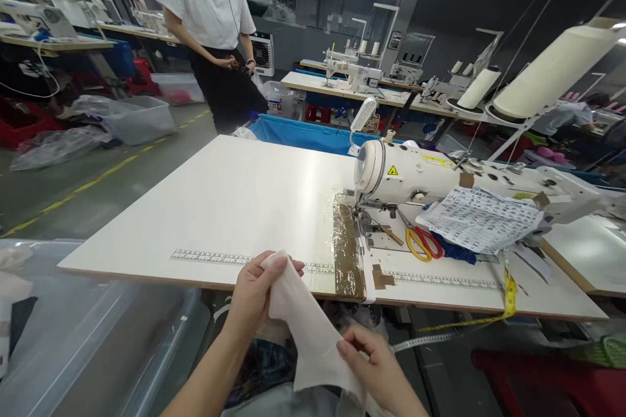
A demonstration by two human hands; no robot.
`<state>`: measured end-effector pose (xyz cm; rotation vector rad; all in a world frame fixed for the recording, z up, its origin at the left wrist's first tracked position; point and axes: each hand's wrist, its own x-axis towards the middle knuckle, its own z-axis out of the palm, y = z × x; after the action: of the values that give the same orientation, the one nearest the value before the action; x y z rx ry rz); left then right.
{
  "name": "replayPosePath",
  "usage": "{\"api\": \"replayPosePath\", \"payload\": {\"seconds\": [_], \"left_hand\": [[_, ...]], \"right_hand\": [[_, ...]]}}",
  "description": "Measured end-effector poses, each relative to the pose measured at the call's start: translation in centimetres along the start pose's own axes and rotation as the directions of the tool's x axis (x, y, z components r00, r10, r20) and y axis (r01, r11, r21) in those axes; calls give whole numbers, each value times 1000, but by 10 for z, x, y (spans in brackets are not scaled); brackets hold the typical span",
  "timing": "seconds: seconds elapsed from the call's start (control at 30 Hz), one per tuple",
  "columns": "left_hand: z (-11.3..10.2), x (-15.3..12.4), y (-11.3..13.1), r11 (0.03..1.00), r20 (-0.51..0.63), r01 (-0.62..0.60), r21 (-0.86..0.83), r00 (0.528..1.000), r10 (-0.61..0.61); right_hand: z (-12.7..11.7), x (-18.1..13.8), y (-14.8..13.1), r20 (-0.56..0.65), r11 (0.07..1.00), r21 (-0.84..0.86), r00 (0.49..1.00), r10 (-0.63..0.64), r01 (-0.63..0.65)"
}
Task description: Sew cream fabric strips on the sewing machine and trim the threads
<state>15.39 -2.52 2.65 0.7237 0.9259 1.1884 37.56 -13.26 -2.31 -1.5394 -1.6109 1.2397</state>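
Note:
A pale, off-white piece of fabric point(313, 332) hangs between my two hands in front of the table's near edge. Its upper end is pinched between the thumb and fingers of my left hand point(259, 287), just over the table edge. Lower and to the right, my right hand point(369, 361) is closed on the fabric's side edge, thumb on top. The cloth is stretched at a slant, its bottom edge curving over my lap. Ahead and to the right stands a white sewing machine point(420, 172), apart from both hands.
Red and yellow scissors point(421, 241) lie by the machine, under papers with writing point(482, 215). A yellow tape measure point(510, 293) droops over the table's front edge. Thread cones point(552, 71) stand at right. Clear plastic bins point(112, 332) sit at left. Across the table stands a person point(210, 26).

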Motion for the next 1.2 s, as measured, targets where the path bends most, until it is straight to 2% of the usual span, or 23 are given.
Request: {"api": "replayPosePath", "payload": {"seconds": [0.07,0.13,0.17,0.23,0.27,0.33,0.4,0.5,0.57,0.63,0.73,0.83,0.9,0.97,1.03,1.2], "left_hand": [[9,-4,5,999,-7,9,-34,1000,-9],[17,-11,13,1000,-3,11,8,1000,-11],[20,-15,17,999,2,7,53,1000,-7],[24,-21,26,983,27,-27,183,999,23],[26,-24,29,965,59,-63,256,997,49],[28,-27,31,907,173,-180,380,977,122],[29,-27,26,834,346,-326,446,922,175],[29,-24,11,739,562,-509,440,799,215],[28,-22,0,705,626,-581,407,740,248],[26,-21,-7,700,647,-618,359,705,290],[24,-21,-11,728,649,-615,302,692,315],[24,-19,-11,803,629,-503,319,747,217],[25,-18,-12,845,609,-393,362,786,104],[26,-17,-13,862,582,-306,403,813,16],[27,-18,-14,869,556,-257,422,831,-24],[24,-20,-18,876,525,-242,416,851,-14]], "right_hand": [[7,2,3,-17,1000,1,1000,-25,25],[1,4,2,-19,996,-23,996,-85,85],[-8,6,0,-48,989,-60,989,-139,136],[-39,13,-6,-213,947,-259,945,-247,190],[-59,19,-9,-328,904,-403,900,-288,143],[-104,32,-14,-528,768,-626,797,-292,-132],[-145,48,-15,-608,691,-655,757,-240,-306],[-190,71,-12,-605,649,-648,787,-121,-399],[-208,79,-7,-561,628,-654,827,-30,-421],[-217,74,-2,-503,622,-662,863,45,-418],[-213,47,-1,-415,648,-661,904,104,-378],[-183,8,-12,-260,746,-626,963,76,-228],[-155,-12,-29,-121,783,-619,992,-19,-61],[-130,-22,-49,-28,734,-676,992,-121,71],[-115,-22,-68,27,645,-753,985,-169,131],[-108,-5,-94,156,543,-816,980,-127,200]]}}
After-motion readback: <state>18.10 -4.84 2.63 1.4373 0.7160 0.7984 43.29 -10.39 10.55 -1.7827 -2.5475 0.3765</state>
